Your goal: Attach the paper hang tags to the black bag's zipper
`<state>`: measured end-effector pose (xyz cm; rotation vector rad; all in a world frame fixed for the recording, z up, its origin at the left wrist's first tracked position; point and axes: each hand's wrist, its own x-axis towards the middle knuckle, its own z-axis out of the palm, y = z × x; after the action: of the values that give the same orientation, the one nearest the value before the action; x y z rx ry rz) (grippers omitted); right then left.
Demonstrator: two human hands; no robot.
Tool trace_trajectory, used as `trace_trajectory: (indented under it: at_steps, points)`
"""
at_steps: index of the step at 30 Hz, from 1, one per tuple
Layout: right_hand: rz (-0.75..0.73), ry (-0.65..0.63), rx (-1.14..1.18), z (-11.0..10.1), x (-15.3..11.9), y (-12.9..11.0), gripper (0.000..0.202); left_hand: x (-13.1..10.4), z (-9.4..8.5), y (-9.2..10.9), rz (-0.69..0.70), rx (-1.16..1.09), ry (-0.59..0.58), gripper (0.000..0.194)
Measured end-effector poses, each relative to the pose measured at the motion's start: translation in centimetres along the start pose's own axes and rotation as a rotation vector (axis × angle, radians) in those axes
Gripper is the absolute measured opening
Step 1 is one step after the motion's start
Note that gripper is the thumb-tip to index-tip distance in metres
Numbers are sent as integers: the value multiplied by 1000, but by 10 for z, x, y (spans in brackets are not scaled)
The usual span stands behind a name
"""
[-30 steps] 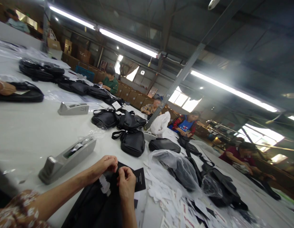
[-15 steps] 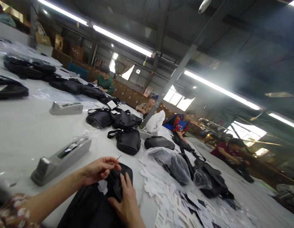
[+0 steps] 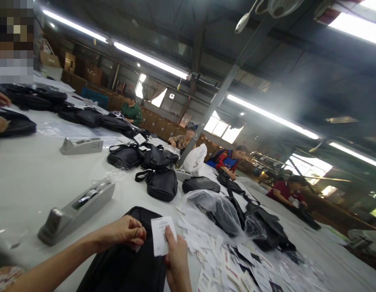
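Observation:
In front of me lies a black bag (image 3: pixel 124 265), partly covered by my forearm and hands. My left hand (image 3: pixel 130 233) is closed above its upper part, pinching a thin dark string (image 3: pixel 136 232). My right hand (image 3: pixel 178 257) grips a white hang tag (image 3: pixel 159 237) with small print, the thumb lying on its face. The tag is held up over the bag's right edge, close to the left fingers. Whether the string is joined to the tag cannot be made out.
Left of my arm stands a grey tape dispenser (image 3: pixel 77 211), with another dispenser (image 3: pixel 81 146) behind. Loose white tags (image 3: pixel 227 263) are heaped at right, near a clear plastic bag (image 3: pixel 212 209). More black bags (image 3: pixel 162 184) line the table. Several co-workers sit beyond; a person's hand (image 3: pixel 1 99) shows far left.
My right hand has left the bag's surface and now holds up a white tag. My left hand has moved slightly left and down with the string. Another person's hand has appeared far left.

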<state>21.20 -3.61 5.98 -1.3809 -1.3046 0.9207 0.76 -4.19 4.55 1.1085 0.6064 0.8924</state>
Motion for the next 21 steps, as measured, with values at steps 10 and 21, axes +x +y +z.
trace_trajectory:
  at_steps: [10, 21]
  points:
    - [120, -510, 328, 69, -46, 19, 66, 5, 10, -13, 40, -143, 292, 51]
    - [-99, 40, 143, 5, -3, 14, 75, -62, -19, 37, -53, -108, 49, 53]
